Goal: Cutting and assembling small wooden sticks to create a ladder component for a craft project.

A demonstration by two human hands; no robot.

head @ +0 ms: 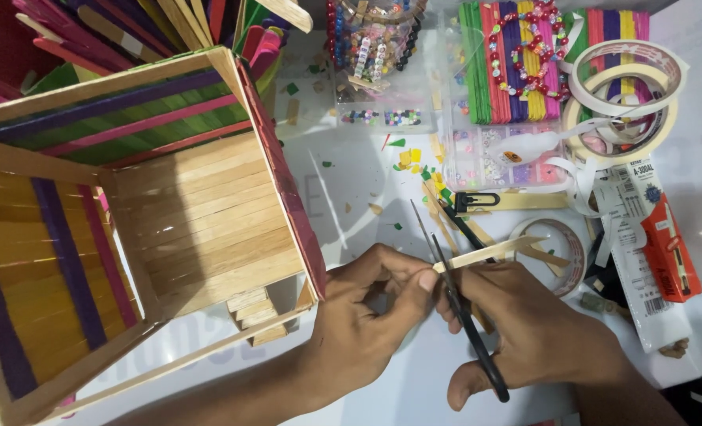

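My left hand [366, 315] pinches one end of a plain wooden craft stick [489, 252] that points to the right. My right hand [540, 331] grips black-handled scissors [449, 276], their blades open around the stick close to my left fingertips. Both hands hover over the white table, just right of a large open box [177, 213] built from wooden sticks, with purple, pink and green strips on its walls.
Bundles of coloured sticks [516, 63], a bead tub [370, 47], clear bead trays [489, 158], tape rolls [623, 95], a packaged cutter [651, 252] and stick scraps lie beyond and right of my hands. A small stack of cut sticks [256, 312] sits under the box's corner.
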